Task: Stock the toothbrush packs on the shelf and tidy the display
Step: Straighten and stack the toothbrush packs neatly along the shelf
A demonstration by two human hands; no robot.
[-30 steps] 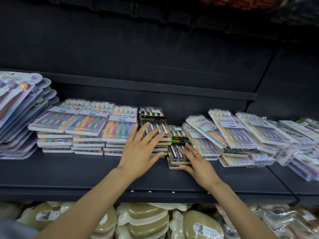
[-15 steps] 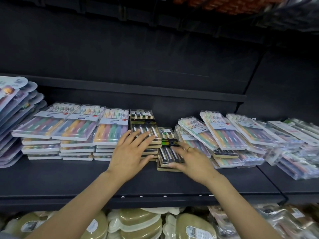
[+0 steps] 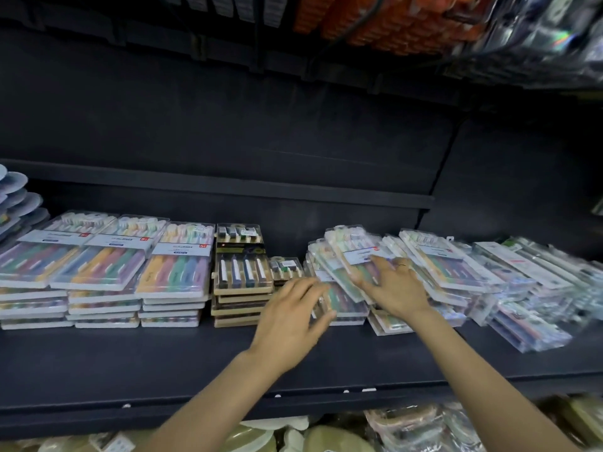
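Both hands have shifted rightward since a moment ago, off the dark-carded stacks and onto the leaning pile of pastel packs. At far left, rounded blister packs [image 3: 19,197] fan out at the frame edge. Next come three neat stacks of pastel toothbrush packs [image 3: 107,269], flat rectangular clear-plastic shells on white card, their long axes running front to back with the bristle ends toward the rear wall. Beside them stands a stack of dark-carded packs [image 3: 241,269], kraft-brown edged, glossy lids, pointing the same way; a shorter stack [image 3: 285,269] of the same kind sits just to its right. The left hand [image 3: 292,316] hovers low over the matte black shelf [image 3: 98,363], fingers fairly straight and spread narrowly, fingertips at the near edge of a pastel pack; it is motion-blurred, so whether it touches is unclear. The right hand [image 3: 390,285], a ring on one finger, lies flat with straight fingers on the leaning pile [image 3: 349,256], whose packs tilt and skew, long axes angled toward the back left. Further right, loose clear packs [image 3: 522,288] overlap untidily, slanting the same way.
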